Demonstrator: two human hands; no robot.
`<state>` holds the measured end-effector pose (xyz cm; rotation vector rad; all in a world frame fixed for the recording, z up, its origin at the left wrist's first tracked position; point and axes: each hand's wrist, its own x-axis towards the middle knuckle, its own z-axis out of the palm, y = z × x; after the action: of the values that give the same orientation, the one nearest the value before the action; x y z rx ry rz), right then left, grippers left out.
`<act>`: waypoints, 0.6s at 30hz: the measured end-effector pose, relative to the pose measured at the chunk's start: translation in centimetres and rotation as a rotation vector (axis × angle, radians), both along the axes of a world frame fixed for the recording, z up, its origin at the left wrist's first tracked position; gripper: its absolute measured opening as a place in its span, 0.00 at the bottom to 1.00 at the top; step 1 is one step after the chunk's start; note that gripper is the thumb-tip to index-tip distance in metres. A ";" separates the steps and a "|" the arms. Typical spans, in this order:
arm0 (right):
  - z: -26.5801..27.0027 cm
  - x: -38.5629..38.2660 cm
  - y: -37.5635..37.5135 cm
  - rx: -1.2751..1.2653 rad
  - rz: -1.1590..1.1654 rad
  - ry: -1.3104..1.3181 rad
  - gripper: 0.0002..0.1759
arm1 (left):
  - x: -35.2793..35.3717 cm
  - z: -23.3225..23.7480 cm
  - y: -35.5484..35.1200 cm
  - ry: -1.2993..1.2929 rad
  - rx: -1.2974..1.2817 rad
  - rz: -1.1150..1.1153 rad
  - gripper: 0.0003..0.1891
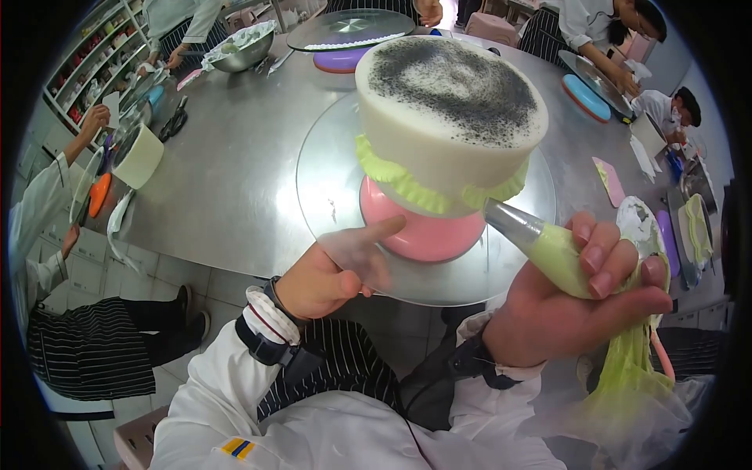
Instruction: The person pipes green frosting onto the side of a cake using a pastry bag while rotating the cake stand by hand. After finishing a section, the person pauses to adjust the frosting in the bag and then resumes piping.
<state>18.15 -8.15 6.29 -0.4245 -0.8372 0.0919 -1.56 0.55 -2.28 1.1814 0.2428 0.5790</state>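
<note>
Green-filled, the piping bag [552,252] is gripped by the closed fingers [601,260] of the right hand [560,313], its tip [505,221] laid against the green frill [403,186] under the white cake [450,117], while the turntable [329,180] is touched by the left hand [325,282], forefinger outstretched, nothing held.

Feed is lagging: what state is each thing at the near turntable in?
White round cake with black-speckled top: upright on the disc.
Green piped frill: runs along the cake's near bottom edge.
Clear glass turntable disc: resting on its pink base.
Clear piping bag of green cream: partly full, metal nozzle at the frill.
Right hand: gripped around the bag.
Left hand: index finger out at the disc's rim.
</note>
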 end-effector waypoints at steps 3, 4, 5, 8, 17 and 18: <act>-0.1 0.1 0.1 0.002 -0.024 0.007 0.17 | -0.1 0.8 0.1 0.067 0.061 -0.031 0.50; 0.0 0.1 0.2 0.001 -0.037 0.000 0.18 | 0.0 0.7 0.1 0.067 0.060 -0.031 0.50; 0.0 0.0 0.2 0.000 -0.050 -0.006 0.18 | 0.0 0.6 0.1 0.051 0.012 -0.038 0.51; 0.0 0.0 0.3 0.008 -0.067 -0.012 0.19 | 0.0 0.6 0.2 0.033 -0.039 -0.049 0.52; -0.1 0.1 0.6 -0.003 -0.121 0.015 0.18 | 0.0 1.0 0.2 0.058 0.001 -0.055 0.49; -0.1 0.1 0.6 -0.003 -0.120 0.015 0.18 | 0.0 1.1 0.2 0.073 0.006 -0.051 0.49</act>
<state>18.23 -7.59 6.19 -0.4756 -0.7957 -0.0144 -1.58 0.71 -1.19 1.2121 0.2725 0.4931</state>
